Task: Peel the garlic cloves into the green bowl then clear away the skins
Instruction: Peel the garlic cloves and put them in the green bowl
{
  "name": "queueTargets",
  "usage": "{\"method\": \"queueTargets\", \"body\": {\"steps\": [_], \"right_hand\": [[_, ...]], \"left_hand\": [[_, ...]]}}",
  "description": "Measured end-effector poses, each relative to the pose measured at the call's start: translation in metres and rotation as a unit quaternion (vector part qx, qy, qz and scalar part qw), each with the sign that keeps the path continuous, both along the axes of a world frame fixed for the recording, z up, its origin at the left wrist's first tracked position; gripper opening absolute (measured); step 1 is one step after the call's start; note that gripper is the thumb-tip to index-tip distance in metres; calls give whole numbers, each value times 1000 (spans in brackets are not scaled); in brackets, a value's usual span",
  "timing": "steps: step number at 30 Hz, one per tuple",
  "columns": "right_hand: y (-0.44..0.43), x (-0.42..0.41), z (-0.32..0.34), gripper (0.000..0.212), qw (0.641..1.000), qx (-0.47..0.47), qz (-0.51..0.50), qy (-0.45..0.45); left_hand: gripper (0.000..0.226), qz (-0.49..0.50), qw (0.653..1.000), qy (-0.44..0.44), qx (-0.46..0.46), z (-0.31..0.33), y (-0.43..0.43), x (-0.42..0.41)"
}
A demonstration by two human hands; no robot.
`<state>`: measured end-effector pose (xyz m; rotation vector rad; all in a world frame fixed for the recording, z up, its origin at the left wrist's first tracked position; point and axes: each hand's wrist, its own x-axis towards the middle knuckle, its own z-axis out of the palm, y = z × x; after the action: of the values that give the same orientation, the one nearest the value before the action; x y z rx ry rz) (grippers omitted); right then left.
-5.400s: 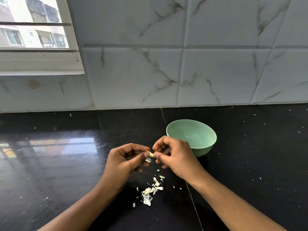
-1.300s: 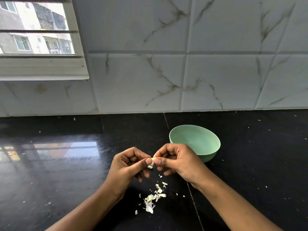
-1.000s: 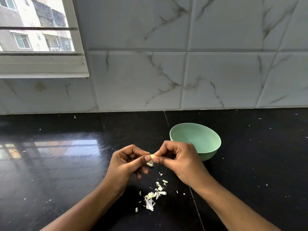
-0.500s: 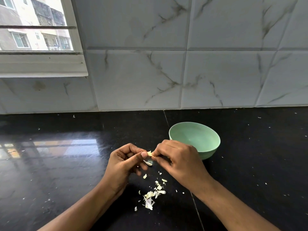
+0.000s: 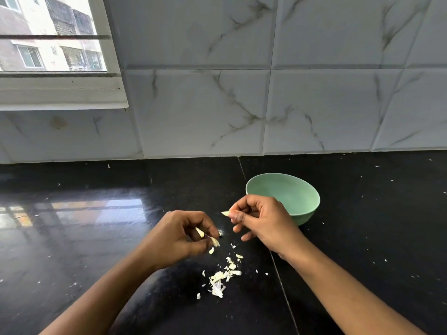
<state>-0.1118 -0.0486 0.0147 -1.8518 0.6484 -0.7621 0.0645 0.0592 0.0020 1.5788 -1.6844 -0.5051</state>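
Right hand point(image 5: 263, 221) pinches pale peeled garlic clove point(image 5: 225, 213) just beside pale-green round bowl point(image 5: 307, 204) — release over its centre. Left hand point(image 5: 179, 238) grips papery skin scrap point(image 5: 214, 241) — drop on skin pile point(image 5: 221, 278), black counter's near edge.

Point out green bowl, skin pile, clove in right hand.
green bowl point(image 5: 312, 197): head view, far inner wall.
skin pile point(image 5: 219, 278): head view, densest clump.
garlic clove point(image 5: 225, 213): head view, exposed tip.

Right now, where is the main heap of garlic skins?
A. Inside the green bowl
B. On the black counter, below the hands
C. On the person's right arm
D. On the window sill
B: the skins lie loose on the black counter, nearer the camera than both hands and outside the green bowl.
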Motion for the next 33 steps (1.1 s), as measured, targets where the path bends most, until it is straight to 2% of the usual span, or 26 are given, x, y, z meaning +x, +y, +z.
{"method": "queueTargets", "body": {"steps": [3, 8, 12, 16, 19, 23, 28, 33], "right_hand": [[0, 1, -2, 5, 1000, 19, 6, 4], [2, 1, -1, 5, 997, 72, 36, -8], [8, 2, -2, 7, 990, 113, 83, -13], [9, 3, -3, 10, 985, 136, 101, -23], [9, 3, -3, 16, 991, 99, 95, -1], [10, 4, -4, 23, 994, 35, 95, 47], [10, 1, 0, 22, 990, 74, 117, 36], [4, -4, 5, 7, 987, 97, 123, 18]], "left_hand": [[28, 8, 1000, -3, -5, 2, 2, 5], [28, 89, 989, 91, -75, 5, 1, 1], [24, 51, 993, 60, -94, 0, 1, -11], [18, 63, 988, 95, -107, -5, 1, -18], [14, 64, 983, 130, -112, -5, 1, -21], [11, 69, 983, 132, -112, -7, 0, -23], [17, 82, 975, 176, -105, -7, -1, -24], [19, 130, 961, 216, -117, -4, -1, -21]]}}
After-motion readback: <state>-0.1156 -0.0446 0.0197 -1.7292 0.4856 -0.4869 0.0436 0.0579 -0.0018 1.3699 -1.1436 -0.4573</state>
